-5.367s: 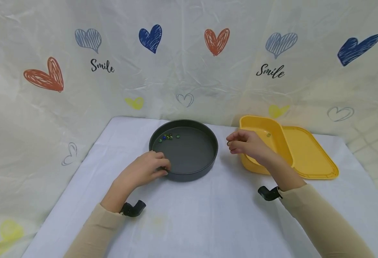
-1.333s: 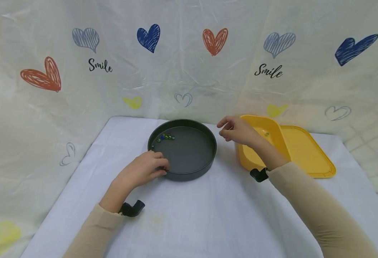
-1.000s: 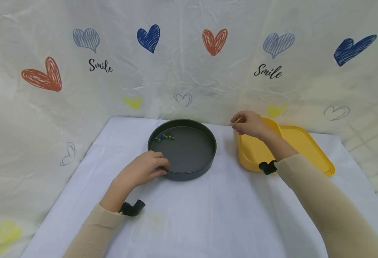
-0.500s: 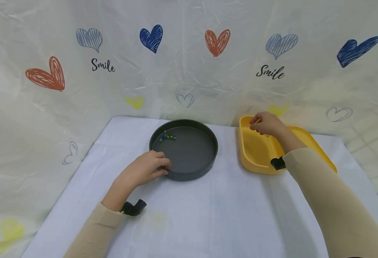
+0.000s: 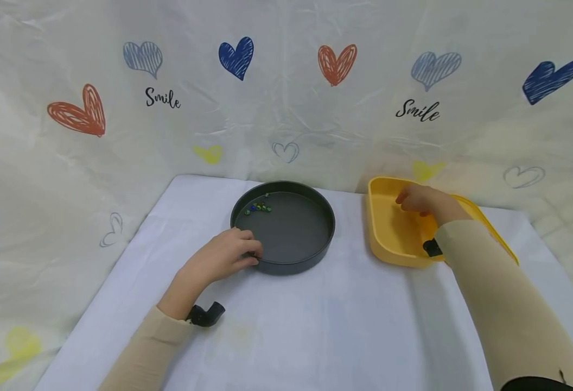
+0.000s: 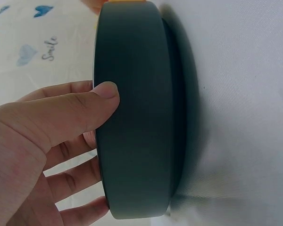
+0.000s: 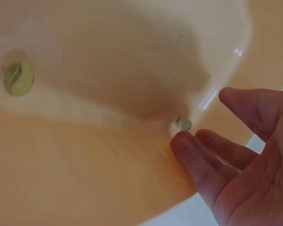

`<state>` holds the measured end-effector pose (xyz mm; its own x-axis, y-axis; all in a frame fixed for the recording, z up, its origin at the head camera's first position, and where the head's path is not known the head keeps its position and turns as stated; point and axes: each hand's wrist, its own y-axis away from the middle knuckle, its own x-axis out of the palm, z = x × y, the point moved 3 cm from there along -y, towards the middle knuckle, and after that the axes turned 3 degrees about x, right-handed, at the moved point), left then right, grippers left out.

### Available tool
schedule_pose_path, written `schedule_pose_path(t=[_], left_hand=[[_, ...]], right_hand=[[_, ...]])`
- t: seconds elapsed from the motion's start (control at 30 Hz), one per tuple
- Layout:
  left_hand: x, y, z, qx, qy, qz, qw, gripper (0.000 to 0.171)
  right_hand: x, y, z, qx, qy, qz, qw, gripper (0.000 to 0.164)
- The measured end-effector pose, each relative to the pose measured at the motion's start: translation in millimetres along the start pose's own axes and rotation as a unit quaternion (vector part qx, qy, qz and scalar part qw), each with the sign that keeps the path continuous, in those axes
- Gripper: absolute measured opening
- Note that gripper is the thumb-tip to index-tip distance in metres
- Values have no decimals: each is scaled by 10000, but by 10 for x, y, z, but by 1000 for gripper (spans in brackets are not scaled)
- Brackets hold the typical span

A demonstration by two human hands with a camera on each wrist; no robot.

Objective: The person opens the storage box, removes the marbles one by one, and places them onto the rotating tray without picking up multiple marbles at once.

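Observation:
My left hand (image 5: 223,252) grips the near-left rim of a round dark grey pan (image 5: 291,233). In the left wrist view its thumb (image 6: 106,92) presses the outer wall while the fingers reach over the rim. Several small glass marbles (image 5: 260,207) lie in the pan's far left, one by the far wall. My right hand (image 5: 423,200) is inside the yellow container (image 5: 371,233). In the right wrist view its fingers are spread and hold nothing. One marble (image 7: 185,124) lies just beyond the fingertips; another marble (image 7: 19,78) is farther off.
A yellow lid (image 5: 478,212) lies right of the container, partly hidden by the right sleeve. White cloth (image 5: 325,326) covers the table. A heart-printed sheet (image 5: 286,108) rises right behind the pan and container.
My right hand has moved from beside the pan, where it pinched a marble earlier, right into the container. One marble has rolled along the pan's wall to the far side. My left hand stays put.

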<state>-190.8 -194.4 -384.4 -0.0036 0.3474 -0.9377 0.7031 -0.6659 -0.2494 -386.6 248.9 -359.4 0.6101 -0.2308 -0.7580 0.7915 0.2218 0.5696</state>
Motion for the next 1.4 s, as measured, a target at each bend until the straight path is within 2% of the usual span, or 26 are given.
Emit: schedule_pose_path(t=[0.2, 0.5, 0.67, 0.97, 1.07, 1.4], left_hand=[[-2, 6, 3, -28, 11, -18, 10000, 13], [-14, 2, 2, -30, -17, 3, 10000, 12], [-24, -3, -9, -36, -44, 10, 10000, 13], [-33, -3, -25, -84, -49, 45, 9999, 13], [-31, 0, -25, -69, -63, 39, 9999, 13], [-13, 5, -14, -56, -30, 24, 10000, 14]], right_hand=[[19, -43, -38, -68, -84, 58, 9999, 44], [54, -96, -36, -218, 313, -307, 9988, 43], [55, -99, -36, -256, 368, -347, 9984, 41], [112, -54, 16, -125, -313, -2, 9994, 39], [105, -22, 68, -179, -385, 53, 9991, 37], [34, 158, 294, -616, -452, -276, 9967, 32]])
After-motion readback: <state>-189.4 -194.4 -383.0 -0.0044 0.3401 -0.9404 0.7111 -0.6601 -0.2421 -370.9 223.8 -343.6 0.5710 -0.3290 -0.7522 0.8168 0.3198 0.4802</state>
